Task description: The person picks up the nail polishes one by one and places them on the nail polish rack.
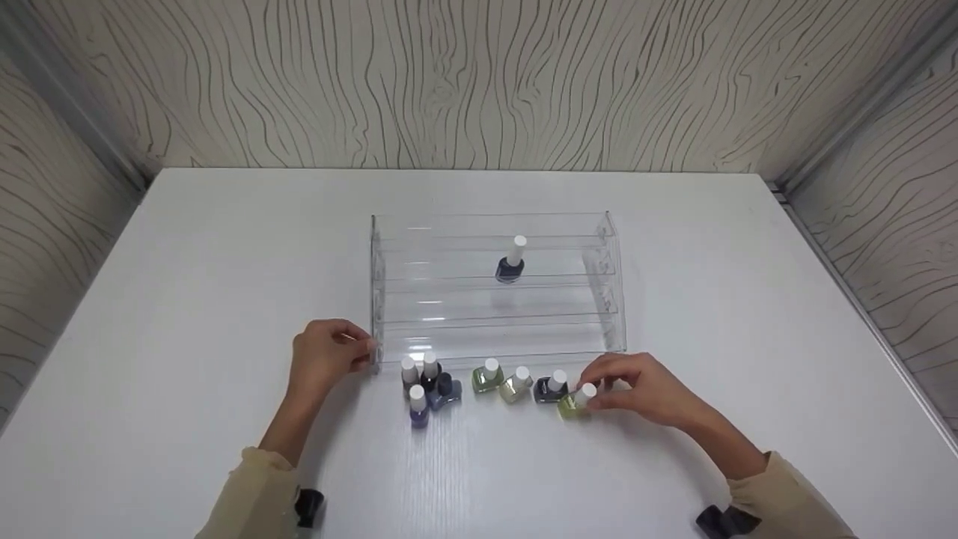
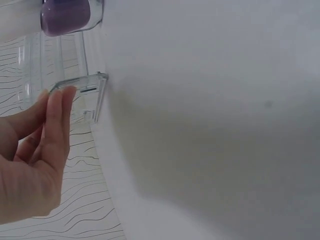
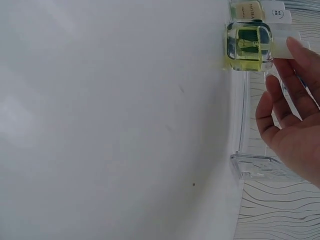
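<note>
A clear acrylic tiered rack [image 1: 619, 329] stands mid-table, with one dark nail polish bottle [image 1: 510, 270] upright on an upper tier. My left hand [image 1: 323, 355] pinches the front corner of the rack's left side panel [image 2: 82, 80] between thumb and fingertips. At the rack's front right, my right hand [image 1: 644, 385] grips a yellow-green nail polish bottle [image 3: 249, 45] by its white cap [image 3: 281, 42], thumb on the near side. To its left are a dark bottle [image 1: 550, 389], a pale bottle [image 1: 515, 388] and a green bottle [image 1: 487, 379].
A cluster of bottles stands by the rack's front left, among them a purple bottle [image 1: 419, 418] and a grey-blue bottle [image 1: 447, 394] with a dark cap. The white table [image 1: 187, 314] meets wood-patterned panels [image 1: 449, 82] at the back and sides.
</note>
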Action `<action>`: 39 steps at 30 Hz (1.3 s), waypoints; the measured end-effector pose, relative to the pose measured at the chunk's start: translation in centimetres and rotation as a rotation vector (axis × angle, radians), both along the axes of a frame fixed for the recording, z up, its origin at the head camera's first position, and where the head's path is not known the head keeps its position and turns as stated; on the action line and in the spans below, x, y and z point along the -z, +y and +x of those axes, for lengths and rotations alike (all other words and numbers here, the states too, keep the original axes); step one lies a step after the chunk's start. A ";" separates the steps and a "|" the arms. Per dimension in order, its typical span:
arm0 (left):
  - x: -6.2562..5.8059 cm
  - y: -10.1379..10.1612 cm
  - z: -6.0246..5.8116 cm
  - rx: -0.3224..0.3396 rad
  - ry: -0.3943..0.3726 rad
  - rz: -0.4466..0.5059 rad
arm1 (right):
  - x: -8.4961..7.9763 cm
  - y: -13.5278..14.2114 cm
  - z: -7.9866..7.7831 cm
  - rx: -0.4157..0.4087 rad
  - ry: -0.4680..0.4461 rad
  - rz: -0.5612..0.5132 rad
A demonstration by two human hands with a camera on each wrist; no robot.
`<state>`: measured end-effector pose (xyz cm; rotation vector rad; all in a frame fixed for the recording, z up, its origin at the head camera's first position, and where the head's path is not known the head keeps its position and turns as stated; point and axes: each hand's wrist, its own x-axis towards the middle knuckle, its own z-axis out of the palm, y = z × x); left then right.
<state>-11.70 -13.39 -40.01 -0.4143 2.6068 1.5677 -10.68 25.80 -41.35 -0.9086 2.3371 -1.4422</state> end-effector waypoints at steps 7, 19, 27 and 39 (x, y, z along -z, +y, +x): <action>0.0 0.0 0.2 0.001 0.026 0.001 | -0.5 0.4 -0.2 0.029 -0.018 0.030; -0.1 0.0 0.2 -0.005 0.002 -0.003 | -2.2 0.7 -0.9 0.092 -0.006 0.087; -0.2 -0.1 0.1 0.002 -0.016 0.007 | -2.9 0.8 -1.4 0.123 -0.015 0.073; 0.0 -0.1 0.0 -0.001 -0.019 -0.032 | -4.6 0.7 -2.7 0.182 -0.034 0.097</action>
